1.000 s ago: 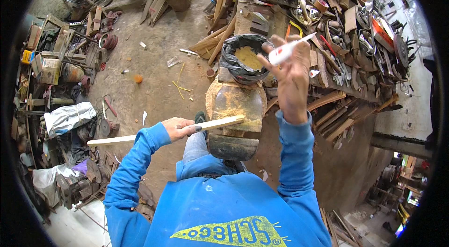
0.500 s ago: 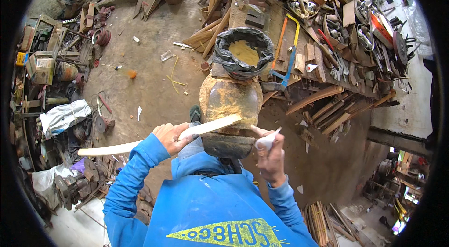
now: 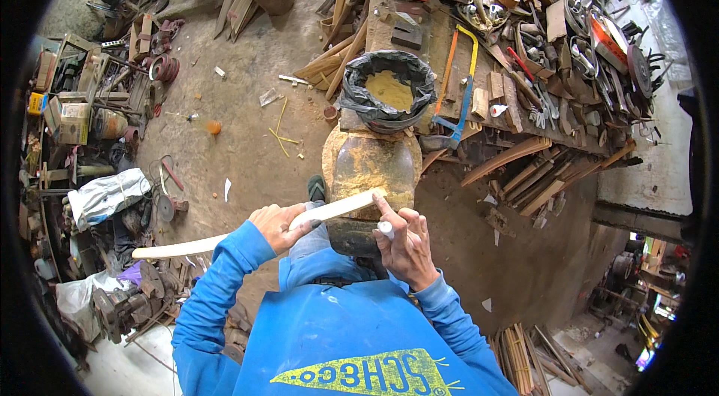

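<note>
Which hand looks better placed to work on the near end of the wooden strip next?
Right, probably. The right hand holds a small white tube with its forefinger on the end of the wooden strip over the stump. The left hand is busy gripping the strip mid-length, steadying it.

A: Packages showing?
B: One brown cardboard box is sitting at the far left among the clutter; a small yellow carton is lying just beside it.
A: Labels, signs, screens?
B: None are showing clearly enough to list.
</note>
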`<state>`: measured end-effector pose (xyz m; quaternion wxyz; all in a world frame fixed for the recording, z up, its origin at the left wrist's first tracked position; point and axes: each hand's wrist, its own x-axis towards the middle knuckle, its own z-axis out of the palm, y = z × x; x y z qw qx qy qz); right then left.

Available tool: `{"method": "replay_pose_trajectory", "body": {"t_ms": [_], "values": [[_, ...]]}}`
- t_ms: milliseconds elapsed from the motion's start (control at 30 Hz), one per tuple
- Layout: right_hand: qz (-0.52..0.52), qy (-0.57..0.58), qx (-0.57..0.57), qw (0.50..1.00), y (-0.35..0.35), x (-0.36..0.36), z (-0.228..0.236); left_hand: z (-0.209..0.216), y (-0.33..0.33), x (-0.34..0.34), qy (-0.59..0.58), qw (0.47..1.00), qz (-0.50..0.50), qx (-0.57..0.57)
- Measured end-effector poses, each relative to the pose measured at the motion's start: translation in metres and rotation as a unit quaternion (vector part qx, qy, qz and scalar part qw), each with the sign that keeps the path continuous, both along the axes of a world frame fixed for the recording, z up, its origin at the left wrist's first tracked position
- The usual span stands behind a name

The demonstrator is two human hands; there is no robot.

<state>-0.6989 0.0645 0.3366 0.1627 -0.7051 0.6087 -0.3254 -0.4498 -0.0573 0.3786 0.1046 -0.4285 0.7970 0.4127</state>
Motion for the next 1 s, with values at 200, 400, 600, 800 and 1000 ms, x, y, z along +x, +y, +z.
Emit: {"method": "replay_pose_trajectory", "body": {"t_ms": [200,400,600,800,1000], "values": [[-0.011,0.006,-0.011,1.0,0.0,-0.001,0.0,-0.002,0.0,0.001,-0.007,1.0,0.001,0.007],[-0.024,-0.01,0.0,1.0,-0.001,-0.005,-0.004,-0.001,0.0,0.0,-0.01,1.0,0.004,0.014],[-0.142,-0.204,-0.012,0.969,0.002,-0.008,0.016,-0.004,0.0,0.002,-0.015,1.0,-0.005,-0.008],[-0.208,-0.259,0.134,0.934,0.01,-0.006,0.051,-0.005,-0.003,0.002,-0.018,1.0,-0.008,-0.001],[-0.242,-0.197,0.061,0.948,0.017,0.007,0.043,-0.005,-0.005,0.001,-0.006,1.0,-0.011,-0.001]]}}
